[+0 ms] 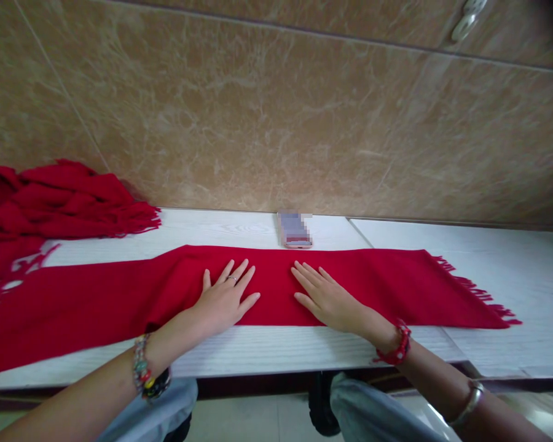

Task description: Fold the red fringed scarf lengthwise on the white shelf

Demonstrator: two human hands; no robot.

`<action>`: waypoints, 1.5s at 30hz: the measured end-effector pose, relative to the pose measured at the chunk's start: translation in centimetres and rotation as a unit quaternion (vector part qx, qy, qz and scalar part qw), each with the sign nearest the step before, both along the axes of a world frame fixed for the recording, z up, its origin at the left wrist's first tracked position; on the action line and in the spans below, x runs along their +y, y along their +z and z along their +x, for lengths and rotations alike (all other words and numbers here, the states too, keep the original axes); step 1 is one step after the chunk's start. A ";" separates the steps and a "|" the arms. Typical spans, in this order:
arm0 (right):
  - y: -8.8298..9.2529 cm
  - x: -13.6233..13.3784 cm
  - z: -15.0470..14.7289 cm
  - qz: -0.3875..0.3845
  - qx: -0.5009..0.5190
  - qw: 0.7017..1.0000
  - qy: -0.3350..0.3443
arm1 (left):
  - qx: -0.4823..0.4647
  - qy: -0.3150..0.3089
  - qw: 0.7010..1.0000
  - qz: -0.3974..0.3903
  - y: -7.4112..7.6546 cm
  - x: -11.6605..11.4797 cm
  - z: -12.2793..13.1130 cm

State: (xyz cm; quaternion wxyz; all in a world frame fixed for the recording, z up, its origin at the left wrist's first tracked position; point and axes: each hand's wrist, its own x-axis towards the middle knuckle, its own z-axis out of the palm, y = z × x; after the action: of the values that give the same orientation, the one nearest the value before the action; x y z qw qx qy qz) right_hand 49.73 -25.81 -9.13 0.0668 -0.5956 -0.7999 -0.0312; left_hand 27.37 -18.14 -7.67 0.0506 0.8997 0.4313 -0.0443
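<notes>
A long red scarf [378, 282] lies flat along a white table [258, 353], its fringed end at the right. My left hand [223, 301] rests palm down on the scarf's middle, fingers spread, a ring on one finger and beaded bracelets on the wrist. My right hand [327, 298] lies flat on the scarf just to the right, fingers stretched out, a red bracelet on its wrist. Both hands press the cloth and hold nothing.
A heap of red scarves [59, 199] sits at the table's far left. A phone [295, 230] lies by the wall behind the scarf. A brown marble wall [276, 110] backs the table. My knees show under the front edge.
</notes>
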 end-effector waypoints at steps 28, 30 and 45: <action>1.2 1.7 5.2 -0.035 -0.037 0.998 -0.034 | -0.010 -0.053 0.998 -0.019 0.7 1.5 5.4; 0.5 1.2 7.5 -0.055 -0.060 0.995 -0.066 | -0.012 -0.043 0.999 -0.012 0.0 1.7 4.8; -1.7 -7.4 26.8 -0.018 0.026 0.914 -0.405 | 0.013 -0.023 1.000 -0.011 -0.4 2.1 4.3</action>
State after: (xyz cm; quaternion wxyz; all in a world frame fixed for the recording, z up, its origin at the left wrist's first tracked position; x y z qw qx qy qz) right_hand 76.55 -33.25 -10.78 0.0582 -0.8703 -0.4883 -0.0260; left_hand 31.71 -16.07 -8.04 0.0539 0.9079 0.4110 -0.0623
